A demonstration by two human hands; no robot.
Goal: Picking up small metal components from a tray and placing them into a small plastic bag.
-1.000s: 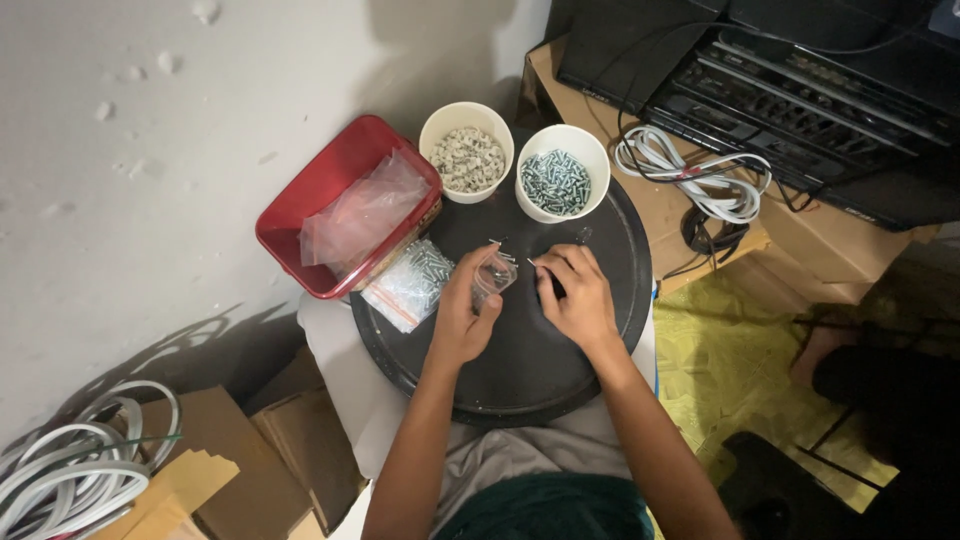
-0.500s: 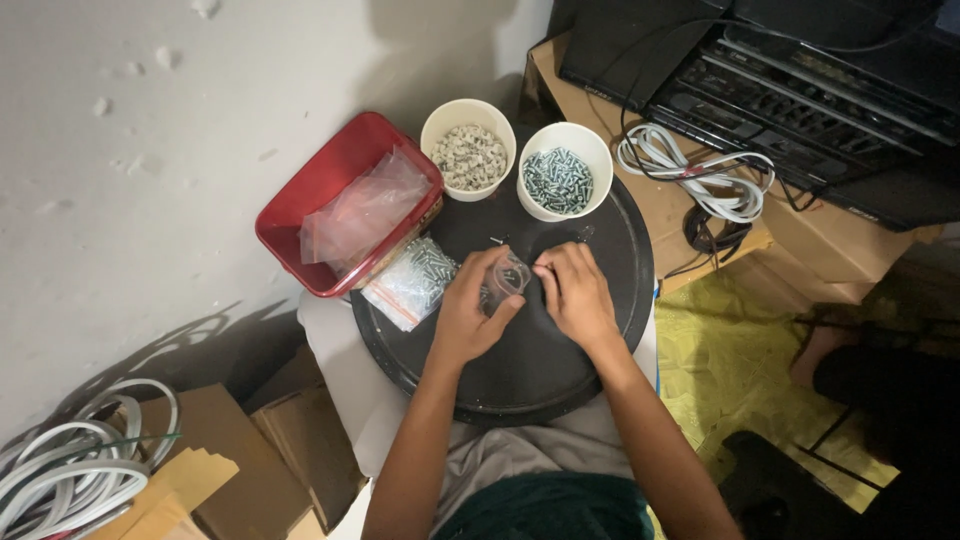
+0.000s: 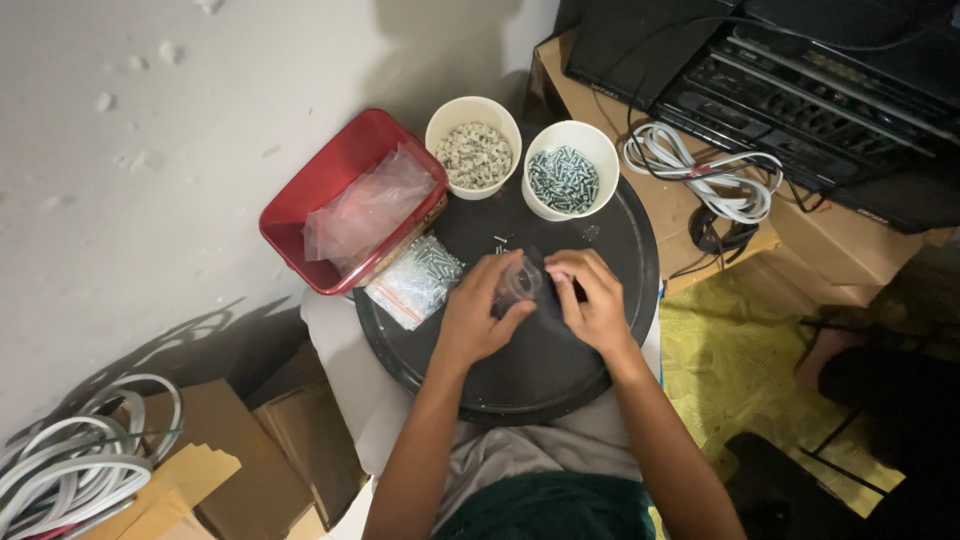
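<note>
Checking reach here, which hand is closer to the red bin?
Left. The left hand sits just right of the red bin, past the filled bag; the right hand is farther right.

red bin (image 3: 300, 215), two white cups of hardware (image 3: 473, 108) (image 3: 571, 135), coiled white cable (image 3: 700, 170), cardboard boxes (image 3: 250, 460)

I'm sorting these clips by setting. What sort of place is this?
Probably a home or small workshop corner used for packing hardware: cups of screws on a round black tray, cardboard boxes, coiled cables and old audio equipment.
</note>
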